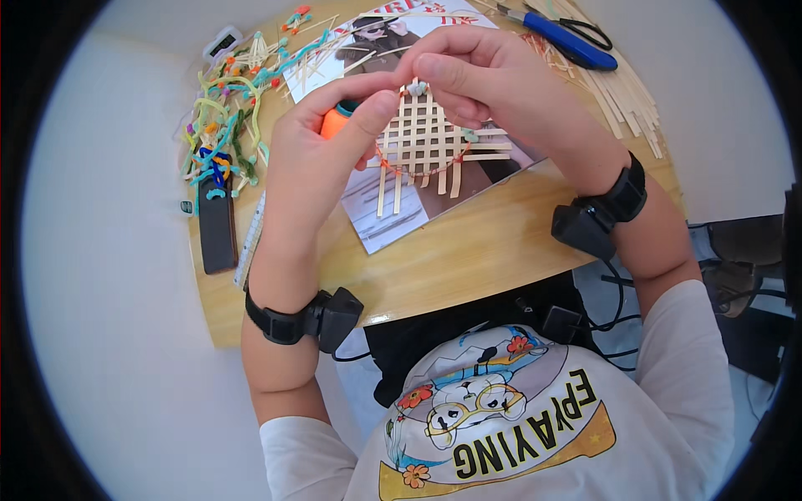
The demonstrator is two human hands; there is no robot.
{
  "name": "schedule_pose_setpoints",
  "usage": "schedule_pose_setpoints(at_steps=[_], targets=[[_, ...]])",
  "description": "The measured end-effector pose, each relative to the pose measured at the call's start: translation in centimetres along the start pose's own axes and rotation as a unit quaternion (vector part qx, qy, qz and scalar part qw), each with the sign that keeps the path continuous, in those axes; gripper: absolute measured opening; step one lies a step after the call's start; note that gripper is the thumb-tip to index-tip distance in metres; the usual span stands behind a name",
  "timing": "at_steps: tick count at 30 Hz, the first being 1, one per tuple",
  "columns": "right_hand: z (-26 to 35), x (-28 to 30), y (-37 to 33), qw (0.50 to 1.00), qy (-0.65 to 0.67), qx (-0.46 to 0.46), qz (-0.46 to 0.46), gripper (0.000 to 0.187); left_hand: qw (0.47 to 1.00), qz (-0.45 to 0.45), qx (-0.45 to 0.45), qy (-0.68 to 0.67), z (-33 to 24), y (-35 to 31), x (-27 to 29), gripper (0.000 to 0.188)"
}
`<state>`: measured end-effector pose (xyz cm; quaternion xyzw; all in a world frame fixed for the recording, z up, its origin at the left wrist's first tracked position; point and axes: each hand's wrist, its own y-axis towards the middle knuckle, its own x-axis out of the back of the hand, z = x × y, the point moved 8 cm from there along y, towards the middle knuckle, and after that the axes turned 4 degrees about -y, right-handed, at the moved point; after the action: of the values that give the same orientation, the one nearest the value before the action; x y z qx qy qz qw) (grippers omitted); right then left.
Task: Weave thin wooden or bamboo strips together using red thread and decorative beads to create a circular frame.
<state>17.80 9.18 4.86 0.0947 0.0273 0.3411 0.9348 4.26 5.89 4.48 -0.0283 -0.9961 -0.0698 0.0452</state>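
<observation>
A flat open lattice of pale bamboo strips (pixel 419 138) lies on a magazine, with a thin reddish cord curving along its lower edge and strip ends sticking out. Light twisted bits (pixel 416 88) sit at its top edge. Over that edge my left hand (pixel 322 138) and my right hand (pixel 493 79) meet at the fingertips. Both are closed, my right thumb and forefinger in a pinch; what they grip is too small to make out. An orange ring-shaped roll (pixel 336 123) shows between my left thumb and forefinger; whether the hand bears it is unclear.
Colourful pipe-cleaner pieces (pixel 230 117) heap at the left, beside a dark flat bar (pixel 217 230) and a ruler (pixel 251 238). Blue-handled pliers (pixel 572 42) and loose bamboo strips (pixel 622 100) lie at the far right. The magazine (pixel 384 225) reaches toward the table's near edge (pixel 401 311).
</observation>
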Motion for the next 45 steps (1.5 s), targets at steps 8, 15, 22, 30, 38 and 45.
schedule_pose_setpoints(at_steps=[8, 15, 22, 30, 38, 45], targets=[[-0.7, -1.3, -0.1, 0.999, 0.008, 0.024, -0.021, 0.024, 0.999, -0.018, -0.043, 0.026, 0.5, -0.7, -0.9, 0.025], [-1.6, -0.8, 0.1, 1.000, 0.004, 0.014, 0.008, 0.029, 0.999, -0.037, -0.015, -0.033, 0.7, -0.4, -0.3, 0.019], [-1.8, 0.4, 0.1, 0.999, 0.000, -0.009, -0.040, 0.030, 0.989, -0.081, -0.034, -0.117, 0.2, 0.3, 1.6, 0.021], [-1.4, 1.3, 0.2, 0.978, -0.119, -0.157, -0.066, 0.028, 0.993, -0.064, -0.035, -0.089, 0.4, 0.3, 1.5, 0.021], [-1.0, -1.4, -0.5, 0.999, -0.007, -0.039, -0.012, 0.025, 0.997, -0.048, -0.054, 0.006, -0.1, -0.2, 0.3, 0.022], [-2.4, -0.6, 0.0, 0.998, -0.002, -0.044, 0.035, 0.022, 0.998, -0.014, -0.005, -0.054, 1.1, 0.3, 0.3, 0.030]])
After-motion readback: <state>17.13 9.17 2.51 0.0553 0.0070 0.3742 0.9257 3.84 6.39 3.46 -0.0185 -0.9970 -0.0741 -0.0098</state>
